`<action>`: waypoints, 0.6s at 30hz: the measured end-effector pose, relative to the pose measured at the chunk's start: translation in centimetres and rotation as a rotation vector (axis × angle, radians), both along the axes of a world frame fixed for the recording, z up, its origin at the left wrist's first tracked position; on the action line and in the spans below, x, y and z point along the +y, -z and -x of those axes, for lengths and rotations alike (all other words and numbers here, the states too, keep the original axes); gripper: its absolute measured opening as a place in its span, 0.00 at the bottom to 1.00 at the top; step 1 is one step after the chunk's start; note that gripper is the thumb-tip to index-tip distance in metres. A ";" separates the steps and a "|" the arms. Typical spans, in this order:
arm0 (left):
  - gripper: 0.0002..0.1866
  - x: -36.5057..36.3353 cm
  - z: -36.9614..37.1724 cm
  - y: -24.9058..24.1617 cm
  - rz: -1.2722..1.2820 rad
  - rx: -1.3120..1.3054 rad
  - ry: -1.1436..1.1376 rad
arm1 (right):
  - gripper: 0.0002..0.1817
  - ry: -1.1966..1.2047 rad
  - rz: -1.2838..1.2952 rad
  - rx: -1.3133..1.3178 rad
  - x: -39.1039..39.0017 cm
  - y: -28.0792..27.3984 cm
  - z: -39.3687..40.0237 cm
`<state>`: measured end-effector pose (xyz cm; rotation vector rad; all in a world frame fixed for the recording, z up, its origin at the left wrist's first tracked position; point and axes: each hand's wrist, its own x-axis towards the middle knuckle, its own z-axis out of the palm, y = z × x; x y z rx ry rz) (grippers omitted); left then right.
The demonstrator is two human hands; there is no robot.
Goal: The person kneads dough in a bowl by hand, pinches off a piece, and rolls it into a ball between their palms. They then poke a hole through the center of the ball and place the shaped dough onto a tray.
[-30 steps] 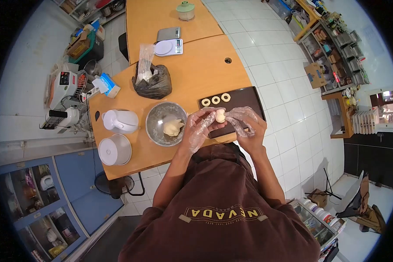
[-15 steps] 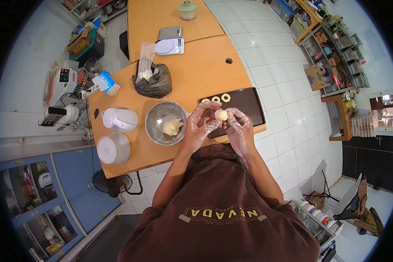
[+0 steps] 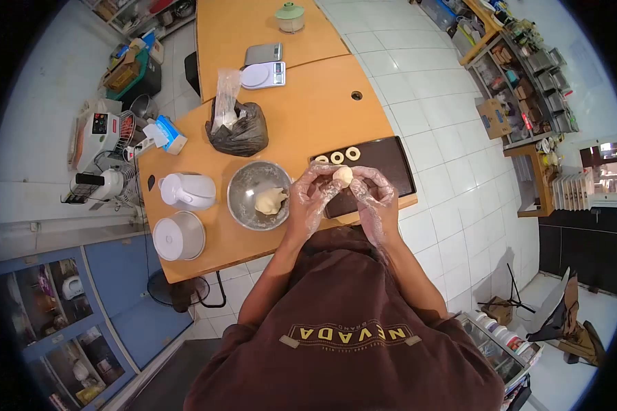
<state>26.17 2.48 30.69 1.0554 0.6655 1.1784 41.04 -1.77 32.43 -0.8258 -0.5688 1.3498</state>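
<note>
Dough ball (image 3: 343,176) gripped in the fingertips of left hand (image 3: 308,198) and right hand (image 3: 378,195), over the left side of the dark tray (image 3: 385,161) at the worktop's (image 3: 308,103) near right corner; dough rings (image 3: 353,153) line the tray's far edge

Dough rings (image 3: 352,154) on tray (image 3: 391,168)

The hands (image 3: 307,200) partly hide the dark tray (image 3: 384,171) and leftmost ring (image 3: 321,159).

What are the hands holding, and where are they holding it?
A small dough piece, held at its sides between the fingertips of the left hand and right hand.
</note>
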 end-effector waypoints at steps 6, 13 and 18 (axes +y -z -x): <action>0.15 0.0 -0.1 -1.3 0.058 -0.009 0.004 | 0.14 0.029 -0.114 -0.328 0.3 -1.0 -0.8; 0.18 0.1 0.0 -0.5 0.069 0.037 0.072 | 0.18 0.085 -0.189 -0.574 1.2 -1.0 -1.6; 0.19 0.1 0.1 -3.0 0.006 0.084 0.163 | 0.21 0.078 -0.259 -0.656 1.1 -1.8 -1.6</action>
